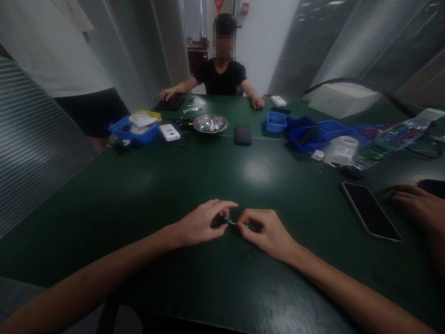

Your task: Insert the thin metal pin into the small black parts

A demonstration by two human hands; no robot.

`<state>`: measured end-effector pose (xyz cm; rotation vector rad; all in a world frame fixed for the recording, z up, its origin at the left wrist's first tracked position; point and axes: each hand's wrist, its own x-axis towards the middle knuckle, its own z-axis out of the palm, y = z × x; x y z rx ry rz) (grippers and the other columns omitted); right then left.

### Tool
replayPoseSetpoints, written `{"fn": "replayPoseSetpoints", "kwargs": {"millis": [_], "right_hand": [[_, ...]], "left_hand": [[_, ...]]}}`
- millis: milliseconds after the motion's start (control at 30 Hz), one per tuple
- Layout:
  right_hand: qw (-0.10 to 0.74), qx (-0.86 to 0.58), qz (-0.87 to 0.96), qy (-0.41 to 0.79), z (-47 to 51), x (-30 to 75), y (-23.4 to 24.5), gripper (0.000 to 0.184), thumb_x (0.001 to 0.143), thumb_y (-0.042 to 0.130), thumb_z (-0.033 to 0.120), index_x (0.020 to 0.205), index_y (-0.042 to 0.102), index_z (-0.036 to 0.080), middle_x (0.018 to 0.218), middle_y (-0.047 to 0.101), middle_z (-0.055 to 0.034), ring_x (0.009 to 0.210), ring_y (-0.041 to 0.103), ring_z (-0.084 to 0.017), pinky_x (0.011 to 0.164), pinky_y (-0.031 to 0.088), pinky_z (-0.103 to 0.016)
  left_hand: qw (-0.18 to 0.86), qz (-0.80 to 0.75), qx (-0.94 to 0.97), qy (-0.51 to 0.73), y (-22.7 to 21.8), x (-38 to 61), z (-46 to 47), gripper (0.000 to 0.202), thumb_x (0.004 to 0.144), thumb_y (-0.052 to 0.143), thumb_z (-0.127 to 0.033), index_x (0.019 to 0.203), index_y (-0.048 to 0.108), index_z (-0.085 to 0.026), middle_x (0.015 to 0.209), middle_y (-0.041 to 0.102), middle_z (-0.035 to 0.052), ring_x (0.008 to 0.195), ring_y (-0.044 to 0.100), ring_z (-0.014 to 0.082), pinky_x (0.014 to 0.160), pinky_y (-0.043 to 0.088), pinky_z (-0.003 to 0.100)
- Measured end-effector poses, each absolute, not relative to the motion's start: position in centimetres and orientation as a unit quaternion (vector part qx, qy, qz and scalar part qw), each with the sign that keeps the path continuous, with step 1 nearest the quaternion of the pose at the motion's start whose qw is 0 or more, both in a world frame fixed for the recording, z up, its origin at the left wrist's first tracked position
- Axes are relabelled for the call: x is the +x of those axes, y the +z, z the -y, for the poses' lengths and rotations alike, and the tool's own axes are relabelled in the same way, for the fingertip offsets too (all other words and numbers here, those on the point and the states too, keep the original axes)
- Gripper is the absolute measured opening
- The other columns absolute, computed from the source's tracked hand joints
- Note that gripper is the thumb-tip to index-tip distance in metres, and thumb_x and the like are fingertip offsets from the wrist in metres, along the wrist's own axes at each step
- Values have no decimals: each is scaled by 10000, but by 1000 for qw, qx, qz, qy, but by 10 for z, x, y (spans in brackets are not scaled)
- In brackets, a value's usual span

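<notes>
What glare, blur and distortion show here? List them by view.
Head view: pale glare on the green table; head view: clear bottle blurry, outer edges stretched; head view: green piece in the left hand too small and dim to identify.

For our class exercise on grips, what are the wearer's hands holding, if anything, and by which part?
The left hand holds a small green piece; the right hand pinches a thin pale piece. The gripped parts are too small to tell.

This looks like an office workroom. Blue bins (276,126) and a metal dish (198,124) share a green table (167,185) beside slatted blinds (34,134).
</notes>
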<state>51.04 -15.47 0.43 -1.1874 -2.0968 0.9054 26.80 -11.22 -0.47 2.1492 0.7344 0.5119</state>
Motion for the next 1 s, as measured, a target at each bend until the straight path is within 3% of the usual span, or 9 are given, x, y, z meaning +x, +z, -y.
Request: {"fn": "replayPoseSetpoints", "kwargs": {"millis": [467, 1000], "right_hand": [[267, -440, 793, 325, 154, 515, 6, 125, 918, 616, 180, 812, 681, 189, 736, 653, 6, 647, 588, -144, 629, 409, -259], [313, -465, 768, 310, 154, 513, 5, 131, 930, 617, 187, 815, 679, 190, 733, 660, 18, 639, 606, -133, 609, 413, -243]], "left_hand": [[370, -302, 854, 208, -5, 267, 112, 595, 893, 644, -165, 1464, 499, -253, 1098, 616, 62, 1025, 585, 210, 907, 490, 347], [377, -309, 848, 209, -6, 268, 113, 656, 863, 649, -143, 1482, 467, -261, 1091, 629, 61, 1011, 600, 203, 915, 498, 352]]}}
